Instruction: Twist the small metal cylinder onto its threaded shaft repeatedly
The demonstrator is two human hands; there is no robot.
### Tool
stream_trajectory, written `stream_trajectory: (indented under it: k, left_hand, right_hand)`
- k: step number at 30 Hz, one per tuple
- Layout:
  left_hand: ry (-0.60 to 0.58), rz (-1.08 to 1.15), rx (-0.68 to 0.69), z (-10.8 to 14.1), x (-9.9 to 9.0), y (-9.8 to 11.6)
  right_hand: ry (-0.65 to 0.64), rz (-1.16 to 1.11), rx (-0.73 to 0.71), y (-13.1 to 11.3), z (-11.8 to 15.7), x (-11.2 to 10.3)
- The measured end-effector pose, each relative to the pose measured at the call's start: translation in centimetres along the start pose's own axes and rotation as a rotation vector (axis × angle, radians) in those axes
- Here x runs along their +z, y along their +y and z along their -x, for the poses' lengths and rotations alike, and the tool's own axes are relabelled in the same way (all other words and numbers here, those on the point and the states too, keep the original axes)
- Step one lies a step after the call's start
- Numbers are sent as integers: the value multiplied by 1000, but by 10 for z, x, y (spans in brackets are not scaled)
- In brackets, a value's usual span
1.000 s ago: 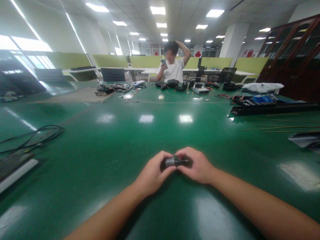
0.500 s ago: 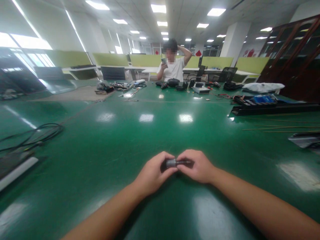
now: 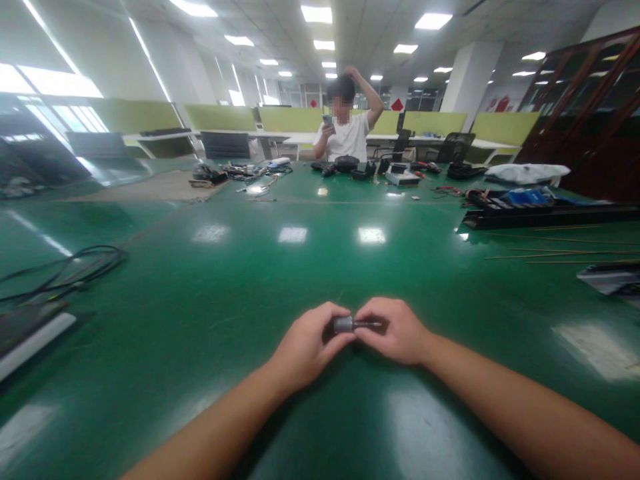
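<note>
Left hand [image 3: 309, 343] pinches the grey cylinder [image 3: 343, 325]; right hand [image 3: 397, 330] pinches the slim shaft [image 3: 369, 325] extending right from it. Both are held level over the desk's [image 3: 280, 273] near middle, apparently to keep them aligned. The black rail [image 3: 545, 219] lies well apart, far right, presumably leaving elbow room.

grey cylinder [image 3: 343, 325] partly hidden by left fingers [image 3: 333, 309], cables [image 3: 103, 247] cut off at left edge, cabinet [image 3: 575, 100] cropped right
</note>
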State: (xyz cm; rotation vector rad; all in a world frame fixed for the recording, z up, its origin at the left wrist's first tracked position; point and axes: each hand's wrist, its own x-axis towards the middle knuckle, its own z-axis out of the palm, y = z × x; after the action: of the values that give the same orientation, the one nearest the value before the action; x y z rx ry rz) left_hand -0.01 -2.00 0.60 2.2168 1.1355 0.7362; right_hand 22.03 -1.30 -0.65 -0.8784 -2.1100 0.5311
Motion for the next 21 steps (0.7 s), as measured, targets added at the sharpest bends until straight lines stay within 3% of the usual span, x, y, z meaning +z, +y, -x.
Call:
stream_trajectory:
  k: [21]
  left_hand:
    - [30,-24,-9,0,-1,-1]
  right_hand:
    - [-4,17,35,3,0,0]
